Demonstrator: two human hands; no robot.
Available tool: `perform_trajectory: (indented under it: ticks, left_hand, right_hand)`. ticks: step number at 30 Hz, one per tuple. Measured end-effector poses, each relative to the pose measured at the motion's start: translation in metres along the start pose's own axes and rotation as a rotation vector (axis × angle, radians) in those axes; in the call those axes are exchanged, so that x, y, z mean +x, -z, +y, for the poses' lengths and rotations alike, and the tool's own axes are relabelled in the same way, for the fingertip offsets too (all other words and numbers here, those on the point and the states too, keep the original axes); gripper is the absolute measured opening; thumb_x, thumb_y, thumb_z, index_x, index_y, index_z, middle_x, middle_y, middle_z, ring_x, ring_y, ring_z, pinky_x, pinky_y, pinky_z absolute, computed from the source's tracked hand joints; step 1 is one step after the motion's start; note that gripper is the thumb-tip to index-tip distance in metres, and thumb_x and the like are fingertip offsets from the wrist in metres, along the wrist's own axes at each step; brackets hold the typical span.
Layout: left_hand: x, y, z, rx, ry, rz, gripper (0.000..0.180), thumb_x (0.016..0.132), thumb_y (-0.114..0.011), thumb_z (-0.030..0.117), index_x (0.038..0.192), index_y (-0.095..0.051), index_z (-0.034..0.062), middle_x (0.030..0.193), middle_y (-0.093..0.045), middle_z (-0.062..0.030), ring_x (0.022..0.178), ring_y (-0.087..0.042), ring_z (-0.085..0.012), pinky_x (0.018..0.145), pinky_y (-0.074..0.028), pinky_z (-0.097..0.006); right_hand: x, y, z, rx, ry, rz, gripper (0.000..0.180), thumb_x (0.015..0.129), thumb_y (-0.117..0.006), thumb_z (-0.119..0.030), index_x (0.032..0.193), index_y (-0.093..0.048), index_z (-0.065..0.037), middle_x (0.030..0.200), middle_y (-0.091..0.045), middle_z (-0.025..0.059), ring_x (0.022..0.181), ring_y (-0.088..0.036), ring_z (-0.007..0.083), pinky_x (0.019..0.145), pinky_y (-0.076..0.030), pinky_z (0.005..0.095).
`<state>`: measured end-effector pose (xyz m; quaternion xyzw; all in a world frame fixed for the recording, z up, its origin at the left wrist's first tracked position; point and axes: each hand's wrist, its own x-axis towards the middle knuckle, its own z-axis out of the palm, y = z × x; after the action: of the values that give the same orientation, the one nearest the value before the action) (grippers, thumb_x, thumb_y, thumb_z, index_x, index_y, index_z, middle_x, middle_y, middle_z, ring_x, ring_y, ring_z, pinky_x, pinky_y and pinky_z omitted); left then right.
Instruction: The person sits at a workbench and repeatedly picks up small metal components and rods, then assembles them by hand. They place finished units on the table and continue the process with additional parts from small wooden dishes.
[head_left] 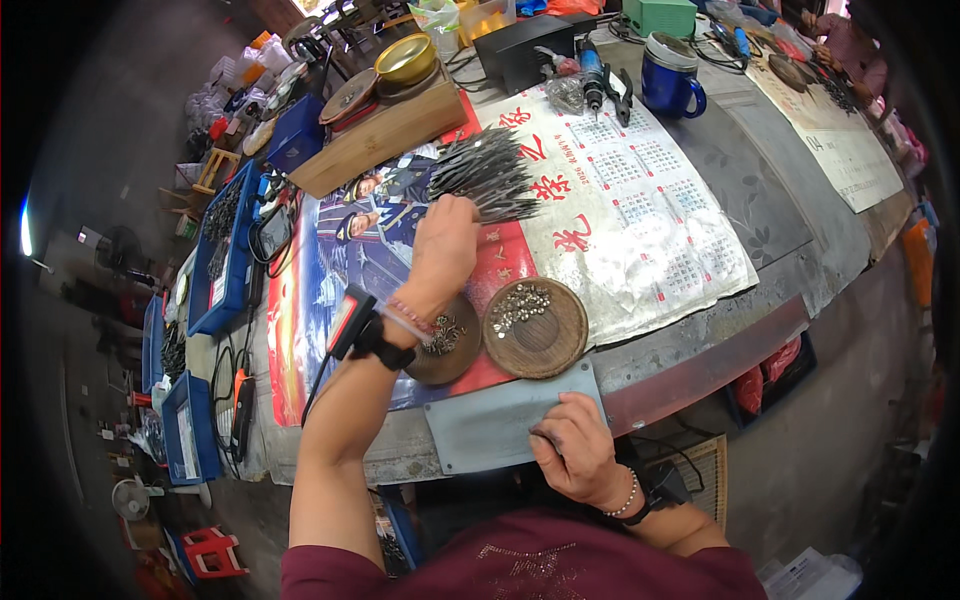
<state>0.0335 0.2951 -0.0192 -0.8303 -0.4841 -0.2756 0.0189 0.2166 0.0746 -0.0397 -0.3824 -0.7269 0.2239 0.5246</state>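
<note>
My left hand (pixel 447 245) reaches forward over the table. Its curled fingers touch the near left edge of a pile of thin, dark, pointed strips (pixel 490 175); whatever lies between the fingertips is hidden. Close to the table's front edge, my right hand (pixel 580 455) is closed over a grey metal plate (pixel 485 430), thumb and fingers drawn together. What it holds, if anything, is too small to make out. Between the hands sits a round wooden dish (pixel 545 350) with small shiny metal pieces (pixel 520 305). A second round dish (pixel 440 365) with small metal parts is partly covered by my left wrist.
Large printed sheets (pixel 660 250) cover the tabletop. A wooden block (pixel 385 140) and a brass-coloured bowl (pixel 405 60) stand at the back left. Further back are a blue mug (pixel 670 85) and a blue handheld tool (pixel 591 75). Blue trays (pixel 235 250) line the left side.
</note>
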Motion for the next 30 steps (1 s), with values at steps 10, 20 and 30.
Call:
perform_trajectory:
  ticks: [10,20,30]
  left_hand:
    - [-0.116,0.112,0.093,-0.830,0.489,-0.160,0.012,0.088,-0.057,-0.003,0.100,-0.058,-0.0019,0.091,-0.062,-0.0052,0.088,-0.060,-0.0102,0.080,-0.048,-0.025]
    - [-0.208,0.109,0.142,-0.900,0.515,-0.064,0.014,0.083,-0.065,-0.001,0.095,-0.061,-0.0010,0.085,-0.061,-0.0107,0.073,-0.061,-0.0208,0.066,-0.048,-0.028]
    - [-0.240,0.119,0.157,-1.254,0.597,-0.007,0.034,0.090,-0.058,0.002,0.123,-0.049,-0.0014,0.102,-0.065,-0.0125,0.095,-0.064,-0.0151,0.082,-0.050,-0.027]
  right_hand:
    - [0.001,0.002,-0.003,0.036,-0.076,-0.035,0.014,0.078,-0.067,-0.006,0.090,-0.060,-0.002,0.083,-0.059,0.0103,0.079,-0.057,0.0304,0.078,-0.046,0.0411]
    - [0.004,0.006,-0.049,0.745,-0.601,-0.120,0.019,0.084,-0.067,-0.002,0.100,-0.059,0.005,0.090,-0.059,0.0067,0.076,-0.059,0.0134,0.068,-0.048,0.0237]
    - [0.018,-0.004,-0.070,0.430,-0.360,-0.547,0.010,0.086,-0.064,-0.003,0.094,-0.061,0.003,0.082,-0.061,0.0107,0.071,-0.060,0.0178,0.063,-0.047,0.0271]
